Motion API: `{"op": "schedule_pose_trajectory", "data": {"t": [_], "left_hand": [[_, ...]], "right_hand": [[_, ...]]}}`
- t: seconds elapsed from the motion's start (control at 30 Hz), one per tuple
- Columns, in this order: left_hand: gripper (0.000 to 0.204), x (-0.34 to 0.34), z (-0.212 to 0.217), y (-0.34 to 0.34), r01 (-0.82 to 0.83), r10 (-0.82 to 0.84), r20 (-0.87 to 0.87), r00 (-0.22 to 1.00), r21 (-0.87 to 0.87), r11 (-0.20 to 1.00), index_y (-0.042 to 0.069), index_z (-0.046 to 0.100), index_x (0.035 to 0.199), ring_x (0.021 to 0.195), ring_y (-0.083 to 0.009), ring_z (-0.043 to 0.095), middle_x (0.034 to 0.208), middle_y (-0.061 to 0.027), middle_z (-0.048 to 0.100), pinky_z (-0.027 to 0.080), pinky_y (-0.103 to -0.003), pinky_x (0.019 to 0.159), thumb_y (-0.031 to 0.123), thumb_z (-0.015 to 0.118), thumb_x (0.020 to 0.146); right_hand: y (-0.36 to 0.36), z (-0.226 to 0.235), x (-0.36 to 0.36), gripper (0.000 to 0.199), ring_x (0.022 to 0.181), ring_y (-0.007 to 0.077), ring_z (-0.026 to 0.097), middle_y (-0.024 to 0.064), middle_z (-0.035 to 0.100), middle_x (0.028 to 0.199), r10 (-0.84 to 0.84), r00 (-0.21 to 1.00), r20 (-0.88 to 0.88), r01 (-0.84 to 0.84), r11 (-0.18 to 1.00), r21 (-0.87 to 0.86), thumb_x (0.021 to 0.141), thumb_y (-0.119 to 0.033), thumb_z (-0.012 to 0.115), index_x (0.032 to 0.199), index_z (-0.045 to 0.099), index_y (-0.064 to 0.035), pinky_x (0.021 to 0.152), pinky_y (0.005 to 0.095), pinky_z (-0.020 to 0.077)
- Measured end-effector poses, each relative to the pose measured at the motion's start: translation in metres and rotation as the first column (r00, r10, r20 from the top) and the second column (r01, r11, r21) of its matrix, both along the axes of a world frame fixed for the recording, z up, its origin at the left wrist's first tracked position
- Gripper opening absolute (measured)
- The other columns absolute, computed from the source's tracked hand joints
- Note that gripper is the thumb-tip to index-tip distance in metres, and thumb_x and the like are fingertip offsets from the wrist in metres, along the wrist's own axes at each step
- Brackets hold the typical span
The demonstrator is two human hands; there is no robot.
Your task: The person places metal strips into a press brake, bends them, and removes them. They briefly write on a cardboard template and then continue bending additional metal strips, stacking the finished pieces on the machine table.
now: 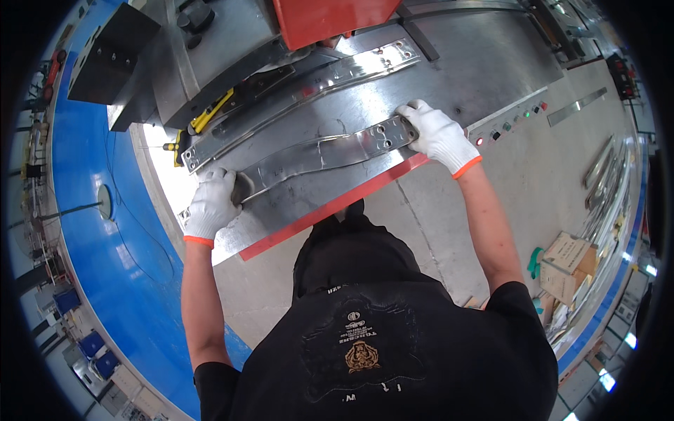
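Observation:
A long, shiny bent metal bar (309,161) with holes near its right end lies along the front of a steel work table (484,77). My left hand (213,202), in a white knit glove with an orange cuff, is closed round the bar's left end. At the other end, beside the holes, my right hand (434,133) in a matching glove grips the bar. Behind it, roughly parallel, rests a second metal bar (302,98) with holes at both ends. My fingertips are partly hidden by the gloves and the bar.
A red machine part (330,17) overhangs the table's back. Yellow-handled tool (210,112) lies behind the second bar. Buttons and a lit red lamp (479,142) line the right front edge. Cardboard boxes (565,263) and metal strips (607,210) lie on the floor at right.

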State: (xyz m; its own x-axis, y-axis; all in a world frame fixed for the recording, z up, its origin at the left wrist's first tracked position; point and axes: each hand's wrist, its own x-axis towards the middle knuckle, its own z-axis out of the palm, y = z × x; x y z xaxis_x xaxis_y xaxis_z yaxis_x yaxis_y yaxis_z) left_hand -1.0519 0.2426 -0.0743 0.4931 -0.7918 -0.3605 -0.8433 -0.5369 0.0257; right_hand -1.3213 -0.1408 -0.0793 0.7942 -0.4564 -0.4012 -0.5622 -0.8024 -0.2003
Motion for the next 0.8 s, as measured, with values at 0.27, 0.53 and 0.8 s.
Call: {"op": "schedule_pose_trajectory", "data": {"t": [0.27,0.53,0.8], "left_hand": [[0.05,-0.005,0.002,-0.008,-0.021,0.021,0.026,0.999,0.008,1.0,0.005,0.07,0.109,0.105,-0.0383,0.069,0.112,-0.0161,0.068,0.059,-0.048,0.09,0.024,0.09,0.067],[0.044,-0.015,0.0,-0.02,-0.012,0.011,0.084,0.996,0.008,1.0,0.004,0.07,0.105,0.104,-0.0353,0.071,0.107,-0.0152,0.068,0.06,-0.047,0.087,0.024,0.086,0.07],[0.044,-0.022,-0.01,-0.015,0.001,0.003,0.111,0.994,-0.035,0.999,0.002,0.069,0.106,0.102,-0.0378,0.072,0.109,-0.0179,0.068,0.062,-0.048,0.086,0.021,0.089,0.07]], "right_hand": [[-0.015,-0.004,0.006,0.065,0.119,0.0374,0.066,0.0134,0.06,0.141,0.099,0.993,0.058,-0.102,0.993,0.057,0.077,-0.007,0.079,0.14,0.062,-0.0154,0.1,0.0454,0.0577],[-0.015,-0.007,0.02,0.075,0.116,0.0365,0.069,0.0141,0.061,0.142,0.006,0.997,-0.075,-0.009,0.999,-0.044,0.072,-0.009,0.085,0.142,0.059,-0.0133,0.094,0.045,0.0605],[0.008,0.004,0.009,0.064,0.12,0.0395,0.067,0.0123,0.058,0.146,0.095,0.994,0.057,-0.089,0.991,-0.101,0.084,-0.001,0.074,0.145,0.058,-0.0162,0.102,0.0481,0.0581]]}}
